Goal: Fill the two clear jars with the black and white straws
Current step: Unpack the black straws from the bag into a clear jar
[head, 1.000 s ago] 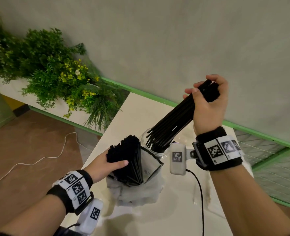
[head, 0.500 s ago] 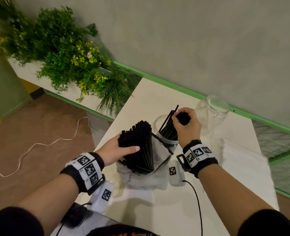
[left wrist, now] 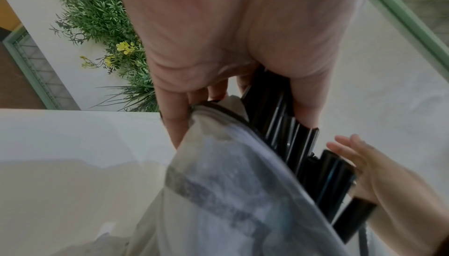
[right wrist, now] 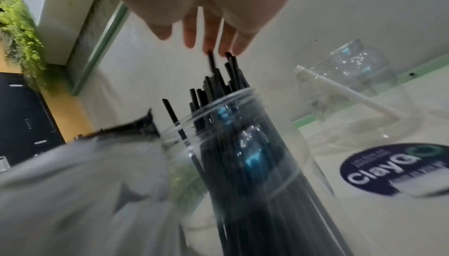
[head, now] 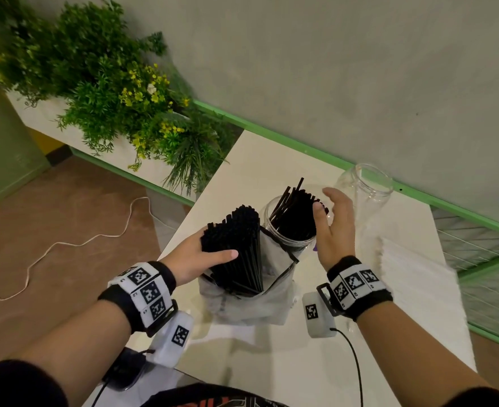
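Note:
A clear jar stands mid-table with a bunch of black straws leaning in it. My right hand hovers over their tops with fingers spread, holding nothing. A second clear jar stands empty behind it. My left hand grips a thick bundle of black straws that stands upright in a clear plastic bag. White straws lie in a pile at the right.
The white table meets a grey wall with a green ledge. A planter of green plants stands at the left. One white straw leans near the empty jar, beside a round dark label. A cable trails from my right wrist.
My right hand lowered its bunch of black straws into the near jar and let go, its fingers now spread. My left hand kept its grip on the bagged bundle.

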Tool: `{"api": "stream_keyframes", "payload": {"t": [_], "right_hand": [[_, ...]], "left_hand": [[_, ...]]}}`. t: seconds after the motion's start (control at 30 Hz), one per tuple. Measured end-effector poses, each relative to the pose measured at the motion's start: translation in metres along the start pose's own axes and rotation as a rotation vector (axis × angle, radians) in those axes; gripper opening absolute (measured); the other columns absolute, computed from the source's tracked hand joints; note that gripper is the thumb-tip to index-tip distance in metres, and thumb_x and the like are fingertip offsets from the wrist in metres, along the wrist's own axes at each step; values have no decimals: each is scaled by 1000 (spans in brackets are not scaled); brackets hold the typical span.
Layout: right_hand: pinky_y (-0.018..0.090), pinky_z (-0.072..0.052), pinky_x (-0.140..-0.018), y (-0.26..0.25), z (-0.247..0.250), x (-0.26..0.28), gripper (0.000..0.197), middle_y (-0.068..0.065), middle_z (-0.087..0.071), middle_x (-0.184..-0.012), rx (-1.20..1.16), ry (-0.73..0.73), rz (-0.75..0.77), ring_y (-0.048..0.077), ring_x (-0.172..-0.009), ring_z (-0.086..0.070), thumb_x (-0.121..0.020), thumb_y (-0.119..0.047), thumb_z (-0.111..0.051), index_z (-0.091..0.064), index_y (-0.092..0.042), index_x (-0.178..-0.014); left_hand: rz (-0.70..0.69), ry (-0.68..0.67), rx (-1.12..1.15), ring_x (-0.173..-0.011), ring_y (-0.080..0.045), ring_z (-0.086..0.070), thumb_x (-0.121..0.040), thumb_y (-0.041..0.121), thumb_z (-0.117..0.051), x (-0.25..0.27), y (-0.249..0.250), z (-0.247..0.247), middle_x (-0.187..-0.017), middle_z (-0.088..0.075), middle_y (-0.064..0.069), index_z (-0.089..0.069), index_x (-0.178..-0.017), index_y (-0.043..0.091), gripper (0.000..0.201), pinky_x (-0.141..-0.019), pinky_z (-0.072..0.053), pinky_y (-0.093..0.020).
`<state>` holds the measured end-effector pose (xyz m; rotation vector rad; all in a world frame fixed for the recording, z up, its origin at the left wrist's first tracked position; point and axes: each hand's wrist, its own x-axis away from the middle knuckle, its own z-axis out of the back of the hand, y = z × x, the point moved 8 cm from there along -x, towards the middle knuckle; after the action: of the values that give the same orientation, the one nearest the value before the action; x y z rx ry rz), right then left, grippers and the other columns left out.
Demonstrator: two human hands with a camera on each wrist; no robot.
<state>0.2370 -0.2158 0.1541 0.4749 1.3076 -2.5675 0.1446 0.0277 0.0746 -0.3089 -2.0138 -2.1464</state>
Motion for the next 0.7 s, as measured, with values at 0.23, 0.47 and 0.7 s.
{"api": "stream_keyframes", "payload": {"t": [0.23, 0.47, 0.7], "right_hand": [[39, -16, -119, 29, -29, 5, 108, 0, -4, -160, 70, -200, -186, 15, -146, -8, -74, -60, -66, -4, -20, -152], [45, -16, -117, -3, -74, -52, 102, 1, 1, -161, 385, -470, 5, 25, -147, -6, -72, -77, -54, -4, -35, -151], [30, -27, -107, -14, -84, -41, 73, 2, -50, -139, 130, -473, 13, 19, -132, -39, -86, -71, -24, -45, -26, -140]], "left_hand": [[-3, -12, 33, -108, -4, -60, -79, 14, -73, -1, 0, -2, -118, -65, 5, -53, -126, 15, 51, -82, -47, -8], [-7, -20, 9, -101, 5, -62, -79, 17, -74, -1, 1, -2, -113, -66, 10, -54, -126, 16, 51, -84, -46, -9], [0, -11, 30, -108, -3, -60, -79, 16, -74, -3, 2, 0, -119, -64, 5, -52, -128, 18, 54, -88, -46, -14]]}}
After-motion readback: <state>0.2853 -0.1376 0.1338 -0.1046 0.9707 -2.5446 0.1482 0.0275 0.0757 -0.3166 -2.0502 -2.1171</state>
